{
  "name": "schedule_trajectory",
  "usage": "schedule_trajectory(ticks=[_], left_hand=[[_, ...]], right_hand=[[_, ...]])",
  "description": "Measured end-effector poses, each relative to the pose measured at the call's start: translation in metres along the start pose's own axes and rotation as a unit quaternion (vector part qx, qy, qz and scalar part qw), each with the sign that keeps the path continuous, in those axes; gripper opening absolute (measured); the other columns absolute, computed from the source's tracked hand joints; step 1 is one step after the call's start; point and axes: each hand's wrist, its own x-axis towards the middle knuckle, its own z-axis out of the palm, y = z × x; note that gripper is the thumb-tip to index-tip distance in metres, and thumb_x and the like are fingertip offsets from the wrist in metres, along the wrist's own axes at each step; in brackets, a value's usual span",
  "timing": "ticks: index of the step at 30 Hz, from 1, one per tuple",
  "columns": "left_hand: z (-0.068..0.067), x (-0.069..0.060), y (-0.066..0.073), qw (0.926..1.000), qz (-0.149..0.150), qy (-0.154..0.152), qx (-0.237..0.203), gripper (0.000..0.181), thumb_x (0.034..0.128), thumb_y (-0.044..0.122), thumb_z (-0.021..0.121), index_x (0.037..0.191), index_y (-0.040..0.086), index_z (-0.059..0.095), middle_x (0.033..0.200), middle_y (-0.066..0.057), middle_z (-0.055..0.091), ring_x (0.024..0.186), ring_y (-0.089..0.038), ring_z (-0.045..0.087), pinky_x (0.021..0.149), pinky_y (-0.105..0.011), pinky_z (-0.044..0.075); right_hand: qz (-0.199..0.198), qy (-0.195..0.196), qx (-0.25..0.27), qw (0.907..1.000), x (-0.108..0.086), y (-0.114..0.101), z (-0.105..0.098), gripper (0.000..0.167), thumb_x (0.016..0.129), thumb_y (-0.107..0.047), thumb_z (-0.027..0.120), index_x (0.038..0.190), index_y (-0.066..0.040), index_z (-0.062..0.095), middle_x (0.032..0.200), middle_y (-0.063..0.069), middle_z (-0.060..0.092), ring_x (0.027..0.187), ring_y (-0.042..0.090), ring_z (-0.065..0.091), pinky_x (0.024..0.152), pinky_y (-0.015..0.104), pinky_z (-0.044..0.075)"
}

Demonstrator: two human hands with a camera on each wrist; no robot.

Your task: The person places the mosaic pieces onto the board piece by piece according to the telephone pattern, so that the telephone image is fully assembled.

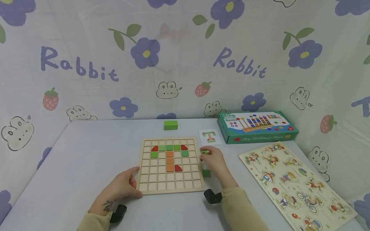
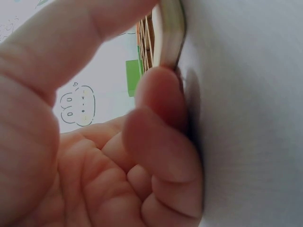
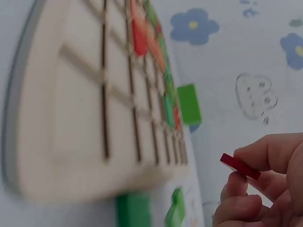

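Note:
A wooden grid board (image 1: 162,186) lies on the table, holding red quarter-round, green and orange tiles laid in a T-like figure. At its near left corner, my left hand (image 1: 122,186) holds the frame, thumb at the near corner and fingers against the left side. My right hand (image 1: 215,162) is just off the board's right edge. Between thumb and finger it pinches a thin red tile (image 3: 240,166), seen edge-on in the right wrist view. A dark green tile (image 1: 206,173) lies by the right edge, and another green piece (image 3: 176,208) is partly hidden.
A green block (image 1: 171,125) stands behind the board. To its right lies a small pattern card (image 1: 210,137) showing a similar figure. Farther right are a green game box (image 1: 257,127) and a large picture puzzle board (image 1: 292,189). A patterned cloth hangs behind the table.

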Motion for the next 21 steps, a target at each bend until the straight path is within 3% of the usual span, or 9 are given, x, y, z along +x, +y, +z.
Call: schedule_trajectory(ticks=[6, 11, 15, 21], left_hand=[[0.000, 0.000, -0.001, 1.0000, -0.001, 0.001, 0.003, 0.099, 0.0526, -0.001, 0.084, 0.139, 0.002, 0.037, 0.067, -0.005, 0.050, 0.057, -0.015, 0.044, 0.049, -0.027, 0.035], [0.000, 0.000, -0.001, 1.0000, -0.005, -0.001, -0.004, 0.099, 0.0527, -0.001, 0.084, 0.140, 0.002, 0.036, 0.067, -0.005, 0.050, 0.057, -0.015, 0.044, 0.049, -0.027, 0.035], [0.000, 0.000, -0.001, 1.0000, -0.008, -0.002, -0.004, 0.099, 0.0532, -0.001, 0.084, 0.140, 0.002, 0.036, 0.068, -0.006, 0.050, 0.058, -0.016, 0.045, 0.049, -0.028, 0.035], [-0.001, 0.000, 0.000, 1.0000, -0.007, -0.004, -0.003, 0.098, 0.0539, 0.000, 0.084, 0.140, 0.003, 0.036, 0.069, -0.006, 0.050, 0.058, -0.016, 0.045, 0.050, -0.027, 0.035]], right_hand=[[-0.078, -0.044, 0.054, 0.9945, -0.014, -0.034, 0.019, 0.008, 0.082, -0.012, 0.067, 0.084, -0.005, 0.064, 0.079, 0.006, 0.064, 0.078, 0.020, 0.057, 0.064, 0.027, 0.043], [-0.120, -0.122, 0.031, 0.9848, -0.021, -0.059, 0.042, 0.005, 0.081, -0.009, 0.068, 0.081, -0.006, 0.063, 0.078, 0.005, 0.065, 0.070, 0.018, 0.058, 0.061, 0.027, 0.047], [-0.150, -0.172, -0.032, 0.9730, -0.021, -0.070, 0.060, 0.005, 0.083, -0.004, 0.063, 0.086, -0.006, 0.066, 0.084, 0.005, 0.064, 0.074, 0.015, 0.057, 0.066, 0.027, 0.049], [-0.210, -0.202, -0.163, 0.9425, -0.017, -0.074, 0.080, 0.012, 0.085, -0.002, 0.060, 0.086, -0.012, 0.068, 0.088, -0.001, 0.063, 0.081, 0.013, 0.053, 0.072, 0.026, 0.045]])
